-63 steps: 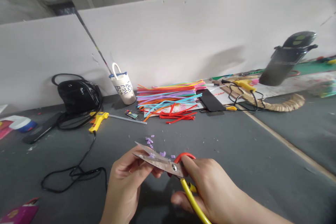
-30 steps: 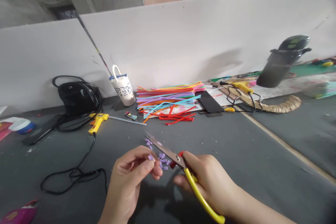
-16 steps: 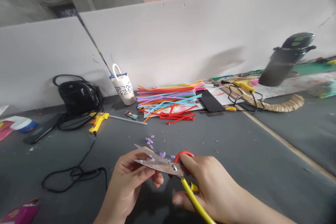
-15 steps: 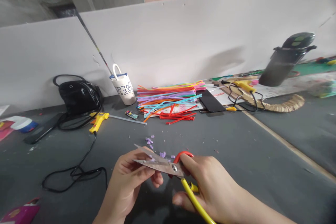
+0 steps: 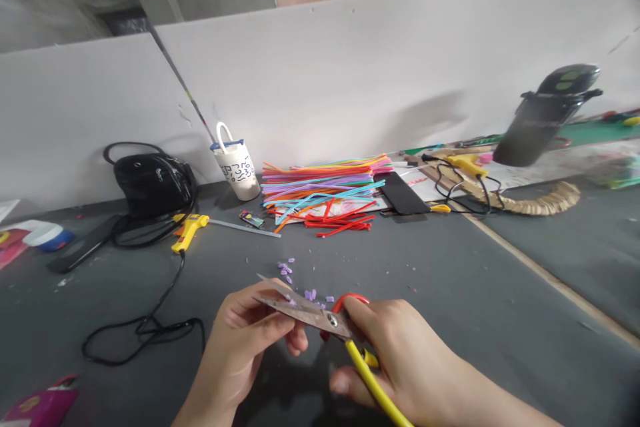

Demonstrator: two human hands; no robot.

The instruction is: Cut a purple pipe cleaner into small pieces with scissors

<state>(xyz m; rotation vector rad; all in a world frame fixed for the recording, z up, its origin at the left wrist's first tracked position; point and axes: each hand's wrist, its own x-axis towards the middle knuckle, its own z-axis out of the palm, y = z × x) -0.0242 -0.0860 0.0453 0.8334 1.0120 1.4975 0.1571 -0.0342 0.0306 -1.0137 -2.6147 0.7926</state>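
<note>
My right hand (image 5: 400,347) is wrapped round scissors (image 5: 320,315) with one red and one yellow handle. Their blades stand partly apart and point left, across the fingertips of my left hand (image 5: 250,327). Thumb and fingers of that hand are closed in a pinch. A small purple piece (image 5: 291,302) shows between the blades at those fingertips; the rest of it is hidden. Behind the scissors, several purple bits (image 5: 285,269) lie scattered on the dark tabletop (image 5: 430,273).
Colourful pipe cleaners (image 5: 325,180) lie stacked at the back, with red ones (image 5: 345,221) in front. A yellow glue gun (image 5: 190,232) with a black cord lies left. Around them are a white cup (image 5: 237,170), black bag (image 5: 153,183), phone (image 5: 403,193) and dark bottle (image 5: 545,117).
The scissor blades have come slightly closer together. Both hands stay in nearly the same place.
</note>
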